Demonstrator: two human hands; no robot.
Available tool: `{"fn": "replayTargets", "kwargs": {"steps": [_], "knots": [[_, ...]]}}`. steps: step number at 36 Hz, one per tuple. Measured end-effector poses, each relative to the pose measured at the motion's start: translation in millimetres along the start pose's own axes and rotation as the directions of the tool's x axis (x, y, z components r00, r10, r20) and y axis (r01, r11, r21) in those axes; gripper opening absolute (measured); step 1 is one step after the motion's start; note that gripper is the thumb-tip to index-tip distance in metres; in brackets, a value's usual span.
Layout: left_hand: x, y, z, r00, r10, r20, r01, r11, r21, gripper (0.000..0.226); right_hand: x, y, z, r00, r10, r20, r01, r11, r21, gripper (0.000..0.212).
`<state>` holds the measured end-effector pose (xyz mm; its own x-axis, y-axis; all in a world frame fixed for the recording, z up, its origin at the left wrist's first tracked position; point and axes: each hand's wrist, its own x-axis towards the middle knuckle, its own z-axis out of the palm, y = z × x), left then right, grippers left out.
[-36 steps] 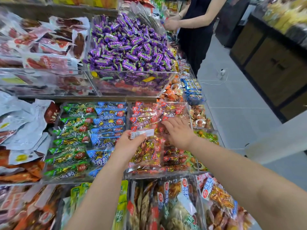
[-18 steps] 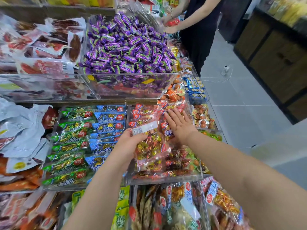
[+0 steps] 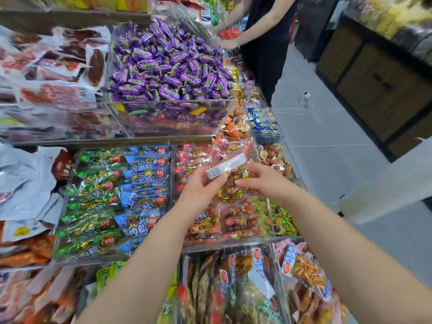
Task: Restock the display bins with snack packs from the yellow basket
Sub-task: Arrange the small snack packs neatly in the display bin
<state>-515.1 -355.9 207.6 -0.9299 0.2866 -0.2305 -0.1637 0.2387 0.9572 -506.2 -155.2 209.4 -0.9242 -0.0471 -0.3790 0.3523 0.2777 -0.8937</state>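
At far left, silver pouches (image 3: 25,183): heaped loose on the shelf, no part in this step.
Green and blue packs (image 3: 112,195): laid flat in rows in their own bin, long sides running left to right.
Left hand (image 3: 201,190): pinches the left end of the white strip (image 3: 225,169) on the bag (image 3: 238,177), likely to keep its sealed end up.
Bag: clear, full of gold-wrapped snack packs (image 3: 224,195), held in the air between both hands just above the middle bin (image 3: 233,241). The strip slants from low left to high right, which I take as the long axis. The body sags toward the camera.
Right hand (image 3: 264,183): fingers curled round the bag's right side, probably steadying it for opening or tipping.
Middle bin: red and gold packs lie beneath the bag, so it is probably the target.
Yellow basket: not in view.
Other person (image 3: 264,31): working farther along the shelf.
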Motion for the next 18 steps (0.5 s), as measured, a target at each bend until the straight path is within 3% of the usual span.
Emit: {"fn": "replayTargets", "kwargs": {"steps": [3,6,9,11,15,18], "knots": [[-3,-10,-5,0.977,0.115,0.179,-0.180,0.895,0.409,0.047,-4,2,-14,0.990,0.063,-0.124,-0.049,0.992,0.112,0.075],[-4,-28,-10,0.925,0.149,0.351,-0.374,0.529,0.762,0.074,-7,6,-32,0.967,0.102,-0.234,-0.075,0.990,0.122,0.067],[-7,-39,-11,0.912,0.121,0.392,-0.410,0.202,0.890,0.090,-11,8,-41,0.964,0.084,-0.254,-0.113,0.988,-0.104,0.059],[-8,-42,-8,0.925,0.104,0.365,-0.372,0.060,0.926,0.097,-14,6,-41,0.960,0.049,-0.276,-0.145,0.929,-0.341,0.061],[-8,-48,-5,0.957,0.052,0.287,-0.282,-0.083,0.956,0.102,-16,0,-30,0.964,0.001,-0.265,-0.162,0.793,-0.587,0.054],[-9,-52,-4,0.971,0.055,0.231,-0.227,-0.073,0.971,0.101,-17,-6,-17,0.947,-0.041,-0.319,-0.187,0.738,-0.648,0.068]]}}
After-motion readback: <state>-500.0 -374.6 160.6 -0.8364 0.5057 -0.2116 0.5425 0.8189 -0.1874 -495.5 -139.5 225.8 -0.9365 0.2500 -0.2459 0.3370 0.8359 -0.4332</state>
